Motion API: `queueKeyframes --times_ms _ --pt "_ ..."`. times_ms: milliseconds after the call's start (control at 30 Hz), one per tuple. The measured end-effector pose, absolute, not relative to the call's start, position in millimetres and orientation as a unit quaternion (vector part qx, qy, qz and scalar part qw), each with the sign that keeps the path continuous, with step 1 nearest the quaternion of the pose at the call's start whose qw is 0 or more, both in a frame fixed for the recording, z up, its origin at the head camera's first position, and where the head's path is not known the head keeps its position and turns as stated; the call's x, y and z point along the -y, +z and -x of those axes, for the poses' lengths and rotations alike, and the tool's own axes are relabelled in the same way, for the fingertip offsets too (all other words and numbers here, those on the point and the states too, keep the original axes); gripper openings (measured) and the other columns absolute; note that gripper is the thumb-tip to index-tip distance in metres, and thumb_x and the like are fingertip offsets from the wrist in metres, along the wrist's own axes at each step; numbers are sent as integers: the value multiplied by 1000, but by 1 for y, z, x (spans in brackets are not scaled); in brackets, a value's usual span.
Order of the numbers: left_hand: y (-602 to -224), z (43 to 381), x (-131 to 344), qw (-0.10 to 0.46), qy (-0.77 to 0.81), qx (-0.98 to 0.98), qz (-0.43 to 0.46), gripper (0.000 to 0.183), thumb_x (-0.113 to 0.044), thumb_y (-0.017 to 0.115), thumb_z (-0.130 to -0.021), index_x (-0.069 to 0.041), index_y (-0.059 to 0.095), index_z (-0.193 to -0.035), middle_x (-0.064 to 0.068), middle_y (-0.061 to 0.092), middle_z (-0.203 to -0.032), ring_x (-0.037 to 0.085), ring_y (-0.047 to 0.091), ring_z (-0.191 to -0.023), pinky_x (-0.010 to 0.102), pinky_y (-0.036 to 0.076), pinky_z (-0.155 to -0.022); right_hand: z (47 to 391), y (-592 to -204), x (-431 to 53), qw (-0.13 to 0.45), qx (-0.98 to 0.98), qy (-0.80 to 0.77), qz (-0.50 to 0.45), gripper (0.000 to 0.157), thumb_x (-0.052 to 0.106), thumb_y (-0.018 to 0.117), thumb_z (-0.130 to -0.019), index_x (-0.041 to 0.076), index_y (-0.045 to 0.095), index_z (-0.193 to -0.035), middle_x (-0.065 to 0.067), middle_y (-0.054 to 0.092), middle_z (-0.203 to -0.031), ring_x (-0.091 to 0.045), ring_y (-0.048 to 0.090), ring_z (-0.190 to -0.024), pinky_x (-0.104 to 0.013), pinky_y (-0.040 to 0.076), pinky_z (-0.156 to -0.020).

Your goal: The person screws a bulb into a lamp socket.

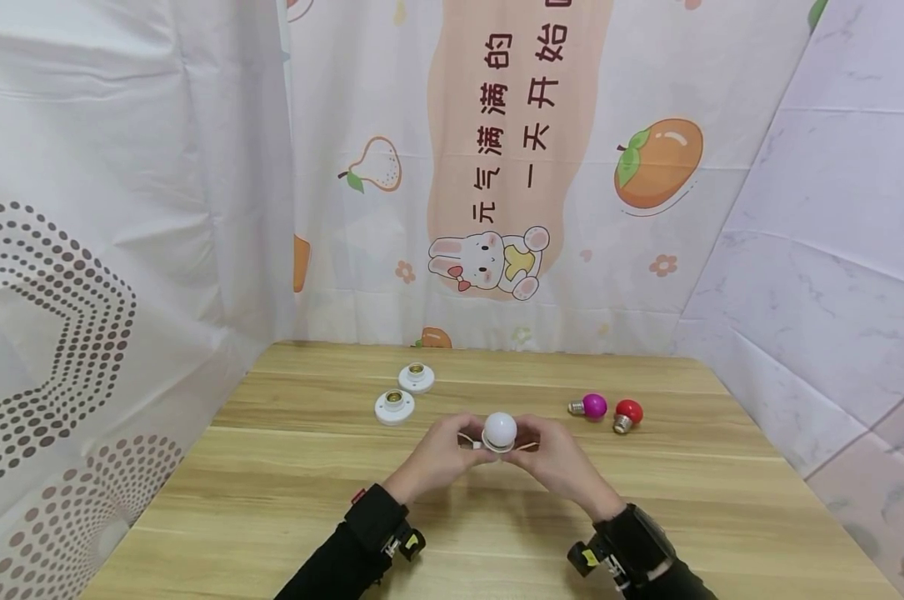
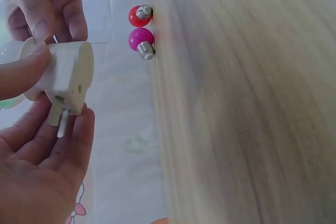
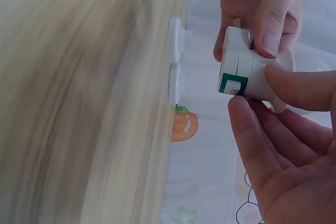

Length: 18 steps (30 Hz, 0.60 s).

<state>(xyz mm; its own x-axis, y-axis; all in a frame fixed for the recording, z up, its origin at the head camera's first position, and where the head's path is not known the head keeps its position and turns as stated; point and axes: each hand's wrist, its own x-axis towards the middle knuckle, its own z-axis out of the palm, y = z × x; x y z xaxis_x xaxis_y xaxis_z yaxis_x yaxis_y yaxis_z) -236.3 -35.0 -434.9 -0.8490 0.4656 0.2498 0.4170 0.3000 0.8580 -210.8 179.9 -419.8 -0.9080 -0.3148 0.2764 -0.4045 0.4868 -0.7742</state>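
Observation:
Both hands hold one white plug-in lamp holder [image 2: 63, 74] up over the table, with a round white bulb [image 1: 500, 430] at its far end. My left hand [image 1: 446, 452] grips it from the left, thumb on the collar, fingers beneath. From the other side my right hand [image 1: 555, 458] pinches it between thumb and fingers. Two flat metal prongs [image 2: 59, 116] stick out of the plug end in the left wrist view. A green-framed rocker switch [image 3: 232, 85] shows on its side in the right wrist view.
Two round white lamp bases [image 1: 395, 407] with brass-coloured sockets stand at the back left of the wooden table [image 1: 309, 492]. Behind the right hand lie a purple bulb [image 1: 594, 407] and a red bulb [image 1: 629, 412]. Printed curtains [image 1: 369, 242] hang along the back and sides.

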Motion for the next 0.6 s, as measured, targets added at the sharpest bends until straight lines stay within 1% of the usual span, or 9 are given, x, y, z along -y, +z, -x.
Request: queueKeyframes --times_ms 200,333,433,600 --pt "-434 241 33 29 506 -822 -259 28 -18 83 -87 -9 69 -110 -4 69 -103 20 63 -100 34 53 -89 217 -421 -175 63 876 435 -199 33 6 81 -85 4 70 -116 -4 74 -101 -16 69 -90 -31 58 -80" --pt "-436 247 30 31 484 -835 -259 27 -16 82 -87 -8 69 -109 -3 69 -101 21 63 -97 33 52 -85 223 -425 -173 67 880 425 -201 32 1 81 -83 1 70 -113 -4 73 -95 -16 69 -84 -30 58 -76" --pt "-440 252 26 31 465 -844 -265 23 -13 82 -87 -8 70 -105 -2 69 -97 16 64 -92 30 52 -82 227 -429 -172 81 887 402 -213 31 -3 81 -80 -2 69 -108 -5 72 -91 -15 67 -80 -29 56 -71" --pt "-449 260 20 38 428 -862 -270 17 -9 83 -84 -10 70 -95 -5 66 -86 8 59 -82 26 50 -76 234 -439 -173 92 908 344 -221 31 -6 81 -76 -1 68 -103 -3 68 -86 -12 60 -76 -28 51 -67"
